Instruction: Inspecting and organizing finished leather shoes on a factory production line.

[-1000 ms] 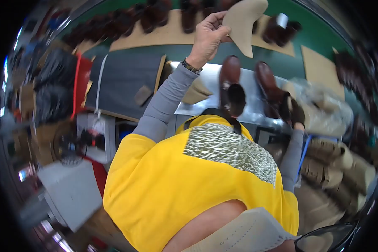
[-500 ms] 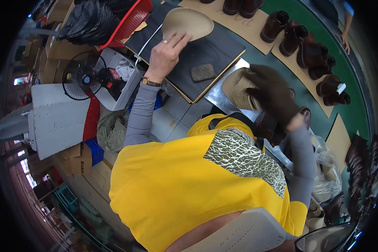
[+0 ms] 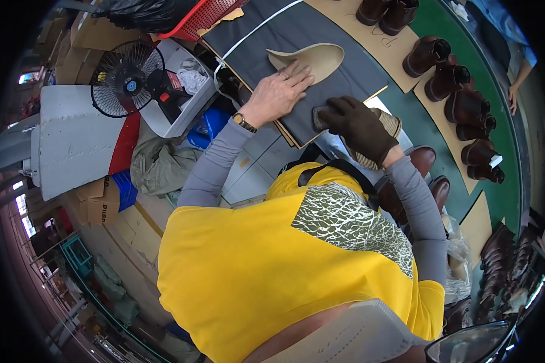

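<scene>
My left hand is bare, with a ring and a wristwatch. Its stretched fingers lie flat on a beige insole, whose curved left end lifts off a black-covered board. A dark brown glove covers my right hand. Its fingers close around a rough grey-brown block at the board's near right edge; the glove hides part of the block. Below and behind the glove, a stack of beige insoles rests on a shiny metal surface, partly hidden.
Brown leather boots stand in a row on cardboard along the green table. More brown shoes are beside my right forearm. At left are a black fan and a red basket. Another person's arm shows far right.
My right hand has moved left from the insole stack and taken hold of the rough block, which lay on the board. The insole under my left hand sits nearer and further right.
</scene>
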`<action>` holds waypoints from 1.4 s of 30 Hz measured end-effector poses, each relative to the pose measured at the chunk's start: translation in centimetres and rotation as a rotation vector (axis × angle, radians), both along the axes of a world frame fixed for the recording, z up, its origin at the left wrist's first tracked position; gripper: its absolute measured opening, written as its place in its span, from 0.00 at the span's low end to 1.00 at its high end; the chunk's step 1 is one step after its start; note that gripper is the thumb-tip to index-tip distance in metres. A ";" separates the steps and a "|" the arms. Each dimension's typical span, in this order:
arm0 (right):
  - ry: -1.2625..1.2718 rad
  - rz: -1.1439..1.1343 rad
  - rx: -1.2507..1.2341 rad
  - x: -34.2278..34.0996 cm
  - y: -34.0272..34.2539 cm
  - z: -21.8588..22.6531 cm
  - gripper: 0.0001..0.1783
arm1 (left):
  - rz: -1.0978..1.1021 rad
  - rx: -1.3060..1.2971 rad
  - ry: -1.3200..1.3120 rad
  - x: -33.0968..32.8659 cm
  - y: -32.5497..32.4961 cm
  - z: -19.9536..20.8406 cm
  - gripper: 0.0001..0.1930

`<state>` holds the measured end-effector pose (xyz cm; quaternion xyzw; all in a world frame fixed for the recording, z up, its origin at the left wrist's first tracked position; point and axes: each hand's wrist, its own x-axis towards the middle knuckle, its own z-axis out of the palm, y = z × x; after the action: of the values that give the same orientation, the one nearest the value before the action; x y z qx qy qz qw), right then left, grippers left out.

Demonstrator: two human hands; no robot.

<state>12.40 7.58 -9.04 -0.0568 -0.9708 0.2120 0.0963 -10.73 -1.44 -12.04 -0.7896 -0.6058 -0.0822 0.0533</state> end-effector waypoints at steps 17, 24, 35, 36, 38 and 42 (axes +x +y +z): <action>0.176 -0.074 0.181 -1.5 0.1 -0.2 0.23 | 0.124 0.307 -0.565 -2.0 4.7 1.5 0.06; 0.378 -0.218 0.267 -7.9 2.2 1.5 0.08 | 0.047 -0.015 -0.851 -6.1 8.9 2.1 0.12; -0.078 -0.267 0.084 -8.7 4.4 0.9 0.15 | 0.095 0.231 -0.156 0.4 4.1 4.1 0.25; -0.071 -0.280 0.092 -8.3 3.9 1.3 0.15 | 0.161 0.161 -0.135 -0.3 4.4 3.6 0.24; 0.311 -0.327 0.052 -6.5 1.0 2.9 0.26 | 0.136 0.134 -0.129 -1.1 5.2 4.5 0.13; 0.334 -0.321 -0.053 -2.6 -3.5 5.6 0.47 | 0.135 0.027 -0.487 1.4 7.1 8.4 0.08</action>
<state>9.79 4.05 -3.46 -0.1773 -0.9141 0.2257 0.2865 -9.30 5.65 -3.60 -0.7036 -0.6509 -0.2742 -0.0783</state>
